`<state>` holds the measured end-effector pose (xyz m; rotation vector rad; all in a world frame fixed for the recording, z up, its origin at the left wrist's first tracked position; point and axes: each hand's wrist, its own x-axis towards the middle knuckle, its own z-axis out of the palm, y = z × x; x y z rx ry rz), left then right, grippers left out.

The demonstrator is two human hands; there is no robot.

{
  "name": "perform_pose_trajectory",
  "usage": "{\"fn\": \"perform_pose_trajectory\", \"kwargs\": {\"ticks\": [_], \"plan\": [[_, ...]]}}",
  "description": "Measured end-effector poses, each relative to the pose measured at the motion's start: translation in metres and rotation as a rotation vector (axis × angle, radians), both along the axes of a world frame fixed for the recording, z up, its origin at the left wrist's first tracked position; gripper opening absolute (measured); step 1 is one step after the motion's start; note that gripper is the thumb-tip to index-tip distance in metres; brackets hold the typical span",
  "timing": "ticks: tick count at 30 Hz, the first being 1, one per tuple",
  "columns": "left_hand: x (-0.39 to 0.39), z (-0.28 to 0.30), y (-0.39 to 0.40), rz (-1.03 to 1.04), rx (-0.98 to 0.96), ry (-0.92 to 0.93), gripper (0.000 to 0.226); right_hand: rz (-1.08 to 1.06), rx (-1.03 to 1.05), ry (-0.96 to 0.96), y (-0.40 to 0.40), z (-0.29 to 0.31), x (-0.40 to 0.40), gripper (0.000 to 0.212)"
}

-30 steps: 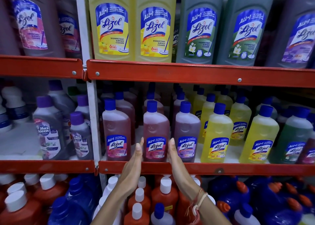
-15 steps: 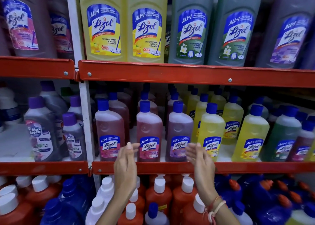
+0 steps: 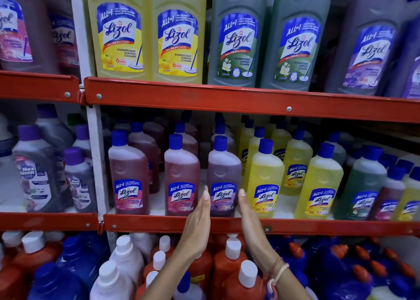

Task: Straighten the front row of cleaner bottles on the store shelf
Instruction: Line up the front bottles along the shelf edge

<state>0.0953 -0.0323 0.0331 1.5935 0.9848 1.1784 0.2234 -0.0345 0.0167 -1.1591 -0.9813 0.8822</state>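
Observation:
The front row on the middle shelf [image 3: 227, 224] holds small Lizol bottles with blue caps. From the left stand two pink bottles [image 3: 128, 174] [image 3: 181, 177], a purple bottle [image 3: 223, 174] and two yellow bottles [image 3: 264, 179] [image 3: 318, 186]. My left hand [image 3: 198, 220] is flat and upright against the purple bottle's left side. My right hand [image 3: 248, 215] is flat against its right side, palm facing the left one. Neither hand curls its fingers around the bottle. It stands upright with its label facing me.
Large Lizol bottles [image 3: 177, 33] fill the shelf above its red rail [image 3: 227, 99]. Below, orange bottles with white caps [image 3: 229, 261] and blue bottles [image 3: 318, 265] stand under my forearms. A white upright post [image 3: 96, 163] separates the left bay of grey Maxkleen bottles [image 3: 34, 174].
Both hands left the second pink bottle, spread apart, then closed in on either side of the purple bottle to its right. The view shifted slightly.

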Motion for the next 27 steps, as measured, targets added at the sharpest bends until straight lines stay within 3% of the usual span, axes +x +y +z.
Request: {"fn": "perform_pose_trajectory", "kwargs": {"ticks": [3, 17, 20, 27], "plan": [[0.001, -0.003, 0.005, 0.021, -0.016, -0.03, 0.075, 0.026, -0.01, -0.018, -0.004, 0.002, 0.002, 0.091], [0.002, -0.007, 0.006, -0.062, -0.084, -0.103, 0.083, -0.037, 0.014, -0.054, -0.022, 0.011, 0.005, 0.123], [0.001, -0.009, 0.009, -0.064, -0.08, -0.109, 0.102, -0.024, -0.034, -0.026, -0.021, 0.009, 0.007, 0.106], [0.002, -0.01, 0.011, -0.033, -0.087, -0.103, 0.102, 0.001, -0.045, -0.053, -0.025, 0.013, 0.018, 0.052]]}}
